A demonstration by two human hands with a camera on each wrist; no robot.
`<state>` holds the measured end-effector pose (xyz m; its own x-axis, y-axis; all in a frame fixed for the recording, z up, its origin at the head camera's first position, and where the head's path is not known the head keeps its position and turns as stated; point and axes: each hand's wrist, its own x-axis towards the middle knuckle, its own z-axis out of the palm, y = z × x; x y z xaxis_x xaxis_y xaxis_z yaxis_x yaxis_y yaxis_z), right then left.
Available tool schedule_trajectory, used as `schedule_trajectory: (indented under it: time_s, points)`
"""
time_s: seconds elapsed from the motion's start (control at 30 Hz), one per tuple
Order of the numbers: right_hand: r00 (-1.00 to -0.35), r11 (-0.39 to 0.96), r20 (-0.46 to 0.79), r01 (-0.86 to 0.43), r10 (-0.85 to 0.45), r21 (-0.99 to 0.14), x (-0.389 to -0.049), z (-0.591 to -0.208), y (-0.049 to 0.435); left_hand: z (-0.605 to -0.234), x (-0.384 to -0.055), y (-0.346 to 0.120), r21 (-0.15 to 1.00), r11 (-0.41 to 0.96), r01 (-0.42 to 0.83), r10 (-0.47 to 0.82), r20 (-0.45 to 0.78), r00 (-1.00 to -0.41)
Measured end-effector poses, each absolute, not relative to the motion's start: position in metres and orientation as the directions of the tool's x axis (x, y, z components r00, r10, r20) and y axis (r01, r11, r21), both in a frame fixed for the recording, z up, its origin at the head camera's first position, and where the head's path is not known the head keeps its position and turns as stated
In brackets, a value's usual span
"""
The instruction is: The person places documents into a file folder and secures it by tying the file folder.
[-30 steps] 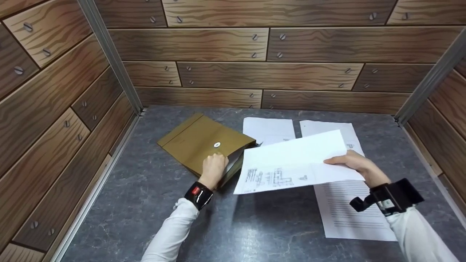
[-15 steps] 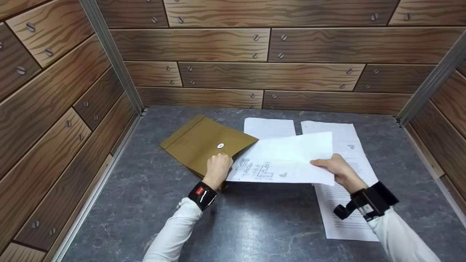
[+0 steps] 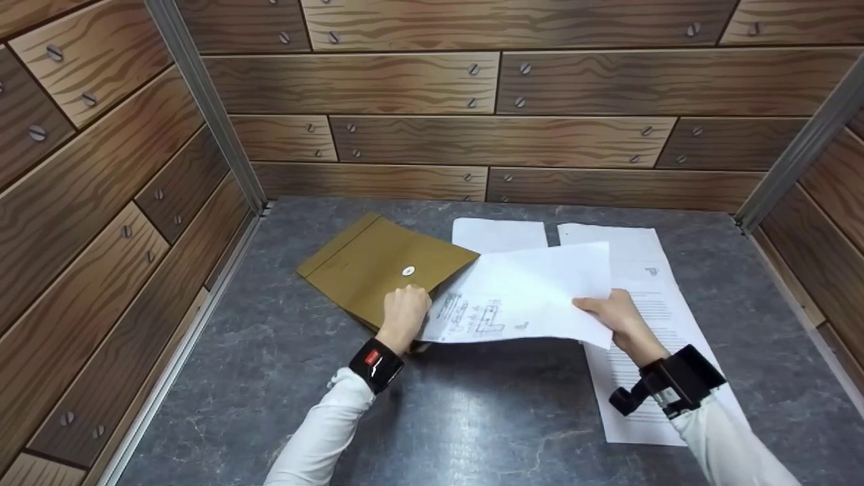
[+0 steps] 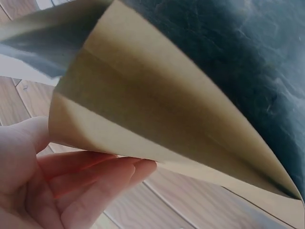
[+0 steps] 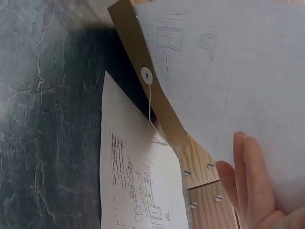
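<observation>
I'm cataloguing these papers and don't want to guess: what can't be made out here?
- Left end of the held sheet: head view, hidden by the envelope and left hand.
- Envelope's contents: head view, covered by its upper side.
- Wording on the printed page: head view, too small.
- Rest of the held sheet: right wrist view, cut off by top and right edges.

Room over near tabletop (image 3: 472,425); sheet (image 3: 533,290) across mouth of envelope (image 3: 371,263)

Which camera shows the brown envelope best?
The head view: it shows most of the brown envelope. The left wrist view shows only a folded part; the right wrist, a strip with a button and string.
</observation>
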<state>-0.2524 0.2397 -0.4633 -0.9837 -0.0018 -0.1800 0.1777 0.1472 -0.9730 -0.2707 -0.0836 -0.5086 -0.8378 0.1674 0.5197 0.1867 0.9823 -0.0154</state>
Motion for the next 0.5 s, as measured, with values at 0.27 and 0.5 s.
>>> schedule_trajectory:
  time_s: [0.27,0.5]
  points:
    - [-0.988,0.121,-0.144,0.150,0.057,-0.981,-0.246,-0.475,0.226,-0.506,-0.272,-0.081,-0.041,0.980,0.197,0.191,0.487,-0.852]
    - [-0.985,0.112,-0.168,0.173,0.048,-0.979,-0.243,-0.483,0.205,-0.506,-0.271,-0.074,-0.078,0.974,0.213,0.224,0.483,-0.846]
